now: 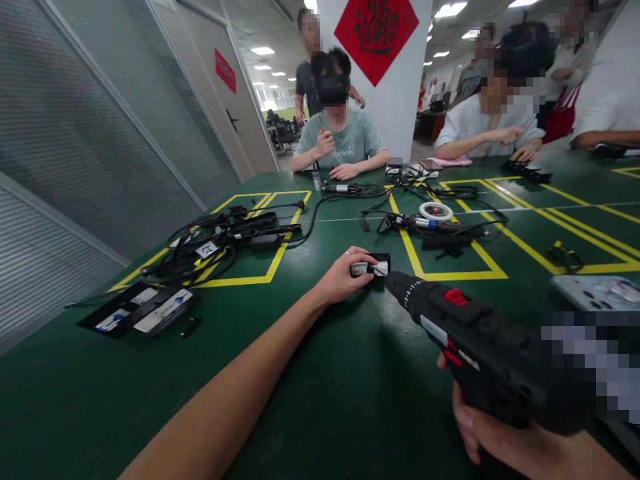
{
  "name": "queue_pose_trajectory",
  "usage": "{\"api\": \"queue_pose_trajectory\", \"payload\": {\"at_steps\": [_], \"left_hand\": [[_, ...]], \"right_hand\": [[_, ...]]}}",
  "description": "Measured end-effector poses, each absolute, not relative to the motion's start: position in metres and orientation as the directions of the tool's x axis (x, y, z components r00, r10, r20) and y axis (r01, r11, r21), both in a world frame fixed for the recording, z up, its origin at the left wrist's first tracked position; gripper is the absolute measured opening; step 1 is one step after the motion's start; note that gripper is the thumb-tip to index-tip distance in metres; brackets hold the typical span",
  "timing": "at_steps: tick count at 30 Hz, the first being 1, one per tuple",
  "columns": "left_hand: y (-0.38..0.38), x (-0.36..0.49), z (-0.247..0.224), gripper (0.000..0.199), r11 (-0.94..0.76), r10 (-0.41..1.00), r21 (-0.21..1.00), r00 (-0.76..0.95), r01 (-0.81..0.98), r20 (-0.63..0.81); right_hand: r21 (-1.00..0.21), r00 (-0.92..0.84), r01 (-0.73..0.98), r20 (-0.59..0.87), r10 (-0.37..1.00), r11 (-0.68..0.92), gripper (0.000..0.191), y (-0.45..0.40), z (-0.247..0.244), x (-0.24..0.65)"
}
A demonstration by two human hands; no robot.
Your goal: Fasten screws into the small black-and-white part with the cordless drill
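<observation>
My left hand (pixel 345 275) is closed around a small black and silver part (pixel 381 267) on the green table (pixel 320 373), its fingers and thumb wrapped over the part's left side. A black cordless drill with red switches (pixel 465 333) is gripped at its handle by my right hand (pixel 505 427), at the lower right. The drill points left and away from me, its chuck close to the right end of the small part. Whether a bit touches the part cannot be made out.
Cables and black devices (pixel 240 233) lie at the left, near black-backed cards (pixel 145 310). More cables, a tool (pixel 425 223) and a white ring (pixel 436 211) lie ahead. A pale blue case (pixel 595 292) is at the right. People sit across the table.
</observation>
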State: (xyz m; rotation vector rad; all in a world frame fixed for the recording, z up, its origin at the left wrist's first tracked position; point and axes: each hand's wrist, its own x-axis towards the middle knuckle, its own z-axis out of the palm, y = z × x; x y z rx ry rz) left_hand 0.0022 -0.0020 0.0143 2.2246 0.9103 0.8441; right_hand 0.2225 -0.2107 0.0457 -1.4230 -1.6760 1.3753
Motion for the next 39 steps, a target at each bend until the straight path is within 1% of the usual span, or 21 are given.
{"api": "queue_pose_trajectory", "payload": {"at_steps": [2, 5, 9, 13, 18, 24, 30, 33, 39], "left_hand": [[-0.0015, 0.0024, 0.0138, 0.026, -0.598, 0.754, 0.705, 0.566, 0.382, 0.333], [-0.0008, 0.0027, 0.0125, 0.026, -0.602, 0.752, 0.703, 0.564, 0.380, 0.339], [0.0001, 0.0029, 0.0103, 0.026, -0.606, 0.749, 0.703, 0.564, 0.372, 0.348], [0.0008, 0.0025, 0.0096, 0.026, -0.609, 0.748, 0.700, 0.566, 0.375, 0.347], [0.0010, 0.0025, 0.0101, 0.026, -0.603, 0.750, 0.707, 0.567, 0.371, 0.341], [0.0018, 0.0025, 0.0101, 0.025, -0.593, 0.755, 0.714, 0.564, 0.372, 0.334], [0.0021, 0.0016, 0.0103, 0.025, -0.591, 0.752, 0.722, 0.571, 0.361, 0.330], [0.0023, 0.0021, 0.0099, 0.025, -0.591, 0.751, 0.723, 0.570, 0.357, 0.332], [0.0025, 0.0028, 0.0088, 0.025, -0.601, 0.749, 0.713, 0.566, 0.362, 0.344]], "right_hand": [[-0.917, -0.265, 0.382, -0.232, 0.936, -0.119, 0.025, -0.2115, 0.0436, 0.2238], [-0.908, -0.285, 0.392, -0.271, 0.919, -0.146, 0.030, -0.2111, 0.0416, 0.2256], [-0.913, -0.351, 0.393, -0.262, 0.899, -0.113, 0.037, -0.2096, 0.0405, 0.2279], [-0.919, -0.347, 0.375, -0.261, 0.901, -0.122, 0.033, -0.2101, 0.0380, 0.2307], [-0.923, -0.361, 0.369, -0.253, 0.898, -0.112, 0.037, -0.2091, 0.0402, 0.2312], [-0.908, -0.376, 0.415, -0.219, 0.901, -0.048, 0.048, -0.2083, 0.0452, 0.2299], [-0.901, -0.386, 0.431, -0.222, 0.896, -0.038, 0.042, -0.2085, 0.0424, 0.2298], [-0.899, -0.398, 0.437, -0.209, 0.893, -0.016, 0.043, -0.2076, 0.0432, 0.2290], [-0.890, -0.387, 0.451, -0.259, 0.885, -0.063, 0.041, -0.2057, 0.0444, 0.2283]]}}
